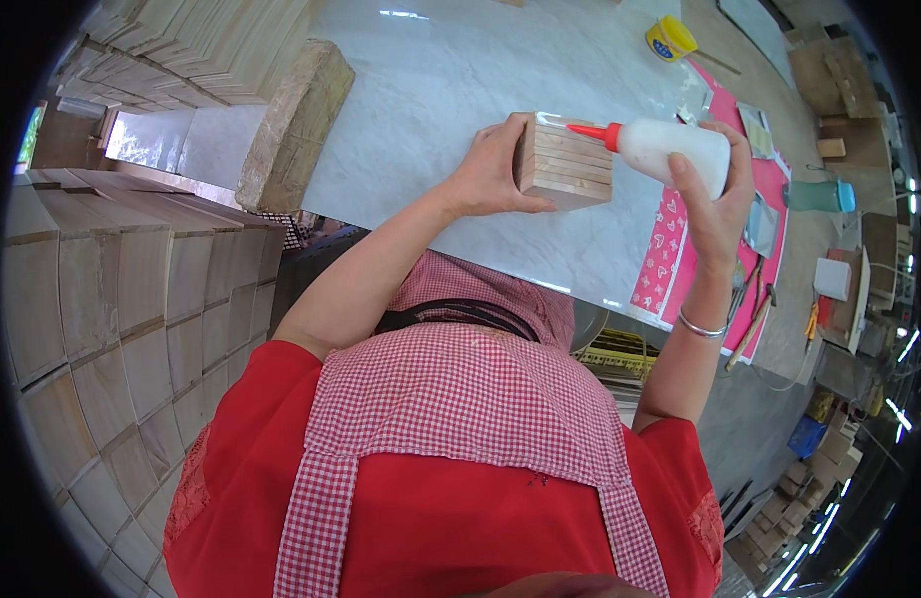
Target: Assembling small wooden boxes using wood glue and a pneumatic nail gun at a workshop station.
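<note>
At upper centre, the block (570, 177) is right of my left hand (493, 171), which angles up-right and clasps its left side. My right hand (722, 204), upright farther right, grips the bottle (662, 149), nozzle (598, 134) pointing left over the block.

Left hand (495, 177) grips a layered wood block (570, 174) from its left side, pale marbled tabletop (411, 130) beneath. Right hand (718, 194) wrapped around a white squeeze bottle (660, 149), roughly horizontal, red nozzle (610, 136) pointing left over block's top face; can't tell if tip touches. Glossy streak (548, 120) on that face. Pink patterned sheet (662, 239) at right, yellow tub (670, 38) beyond, stacked wood pieces (142, 284) at left
</note>
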`<act>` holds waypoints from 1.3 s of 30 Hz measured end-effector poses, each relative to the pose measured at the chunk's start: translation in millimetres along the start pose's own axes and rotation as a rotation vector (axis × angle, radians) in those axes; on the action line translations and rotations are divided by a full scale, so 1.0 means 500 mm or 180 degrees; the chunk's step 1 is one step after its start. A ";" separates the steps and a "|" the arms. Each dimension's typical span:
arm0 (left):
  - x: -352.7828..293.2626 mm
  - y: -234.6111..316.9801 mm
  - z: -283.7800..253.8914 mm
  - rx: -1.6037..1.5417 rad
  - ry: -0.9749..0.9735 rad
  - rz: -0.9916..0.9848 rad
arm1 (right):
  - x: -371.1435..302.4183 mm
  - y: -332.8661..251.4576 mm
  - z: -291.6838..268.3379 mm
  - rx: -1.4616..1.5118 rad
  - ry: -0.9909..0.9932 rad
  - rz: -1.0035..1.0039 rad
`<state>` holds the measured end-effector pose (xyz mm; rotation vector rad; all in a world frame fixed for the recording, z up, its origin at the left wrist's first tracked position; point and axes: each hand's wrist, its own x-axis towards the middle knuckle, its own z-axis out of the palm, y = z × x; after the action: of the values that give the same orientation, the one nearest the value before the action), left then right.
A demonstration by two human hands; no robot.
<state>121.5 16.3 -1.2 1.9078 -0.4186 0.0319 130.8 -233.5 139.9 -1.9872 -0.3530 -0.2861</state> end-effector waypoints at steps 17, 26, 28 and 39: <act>0.001 0.007 -0.002 -0.0005 -0.0078 -0.0052 | 0.005 0.000 0.003 0.0001 0.0218 0.0131; -0.001 0.003 -0.003 0.0086 -0.0064 -0.0022 | 0.004 0.003 -0.032 -0.0166 0.0162 0.0233; -0.001 0.003 -0.002 0.0105 -0.0067 -0.0021 | -0.002 0.005 -0.047 -0.0263 0.0374 0.0125; 0.002 0.003 0.000 -0.0046 -0.0087 -0.0014 | -0.009 -0.011 0.032 0.0115 0.0075 0.0038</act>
<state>122.1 15.7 0.3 1.8967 -0.4321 0.0000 125.3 -217.5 136.1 -1.9483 -0.3291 -0.2935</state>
